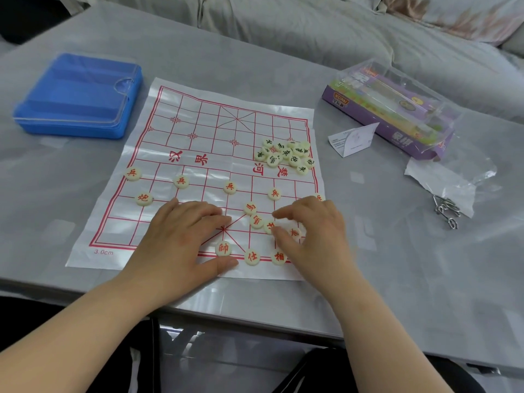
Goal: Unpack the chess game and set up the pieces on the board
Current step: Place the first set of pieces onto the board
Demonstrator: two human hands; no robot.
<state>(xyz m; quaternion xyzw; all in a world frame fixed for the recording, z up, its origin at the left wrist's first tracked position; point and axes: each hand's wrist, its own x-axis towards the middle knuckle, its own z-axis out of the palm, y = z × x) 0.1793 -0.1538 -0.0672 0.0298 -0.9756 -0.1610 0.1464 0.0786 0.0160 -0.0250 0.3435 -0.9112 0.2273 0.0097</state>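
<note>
A white plastic sheet with a red grid, the chess board (181,129), lies flat on the grey table. Several cream discs with red characters stand on its near half, among them a row of soldiers (181,181) and a general (223,248) on the near edge. A heap of black-lettered pieces (286,156) sits at the right of the board's middle. My left hand (181,239) rests flat on the near part of the board, fingers spread. My right hand (314,231) hovers over a loose cluster of red pieces (256,221), fingertips touching one; whether it grips is unclear.
A blue plastic case (76,95) with a clear lid lies at the far left. At the right are a purple game box (397,109), a folded paper (354,139), a crumpled clear bag (448,177) and metal ring puzzles (448,212). A bed with grey covers lies beyond the table.
</note>
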